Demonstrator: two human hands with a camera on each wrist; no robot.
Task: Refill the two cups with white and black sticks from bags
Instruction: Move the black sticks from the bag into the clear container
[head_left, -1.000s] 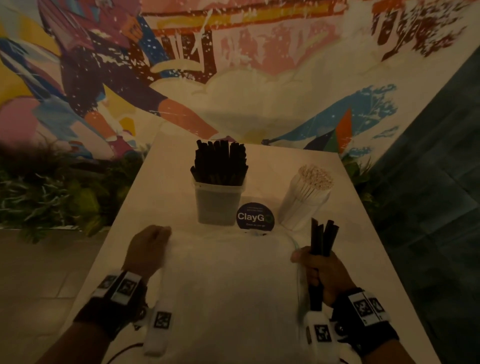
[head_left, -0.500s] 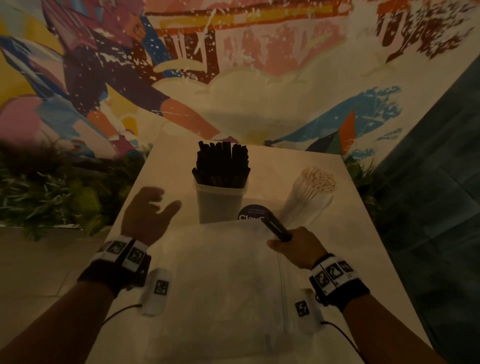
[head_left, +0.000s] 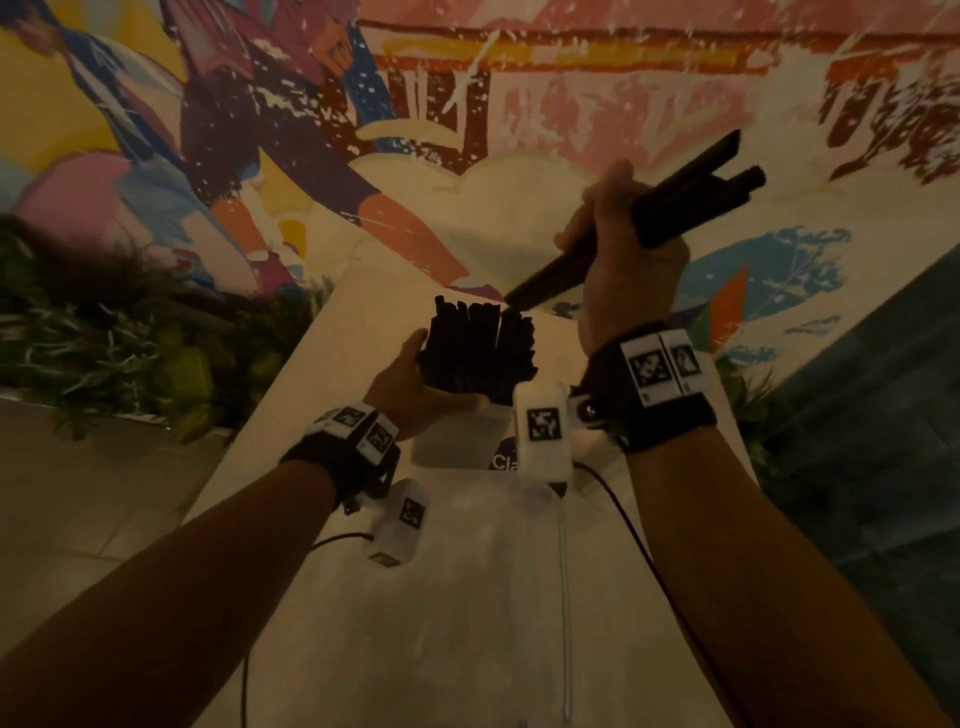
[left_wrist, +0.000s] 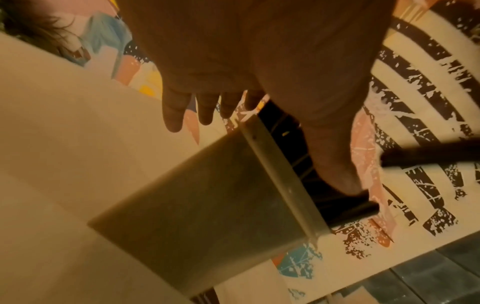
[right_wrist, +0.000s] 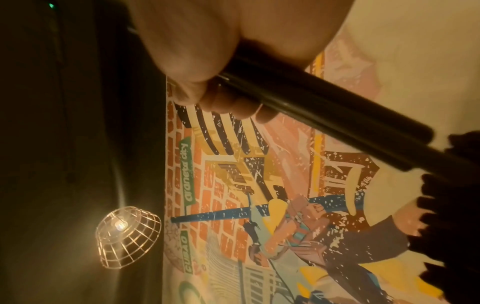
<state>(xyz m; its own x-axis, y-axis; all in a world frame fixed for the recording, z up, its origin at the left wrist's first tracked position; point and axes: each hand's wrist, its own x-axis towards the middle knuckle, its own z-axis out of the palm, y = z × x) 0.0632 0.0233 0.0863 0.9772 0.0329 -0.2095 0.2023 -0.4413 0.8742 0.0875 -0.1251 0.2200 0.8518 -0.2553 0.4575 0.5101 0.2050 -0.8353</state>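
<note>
A grey cup (head_left: 452, 441) packed with black sticks (head_left: 478, 353) stands mid-table. My left hand (head_left: 421, 379) holds that bunch just above the rim, thumb (left_wrist: 335, 164) across the near side and fingers (left_wrist: 174, 115) on the far side. The cup wall (left_wrist: 207, 205) fills the left wrist view. My right hand (head_left: 597, 228) is raised above the cup and grips a small bundle of black sticks (head_left: 675, 208). The bundle tilts, its lower end just over the tops of the bunch in the cup. In the right wrist view the bundle (right_wrist: 311, 115) points at the cup's sticks (right_wrist: 446, 205). A white bag (head_left: 467, 597) lies flat in front. My right wrist hides the cup of white sticks.
The narrow table (head_left: 270, 447) runs away from me to a painted mural wall (head_left: 571, 130). Plants (head_left: 104, 338) line the floor on the left, and dark tiles lie on the right. A round dark sticker (head_left: 504, 460) sits beside the cup. A wire lamp (right_wrist: 127, 232) hangs overhead.
My right hand has risen from the bag with the black bundle to above the cup. My left hand has left the bag and taken hold of the sticks in the cup.
</note>
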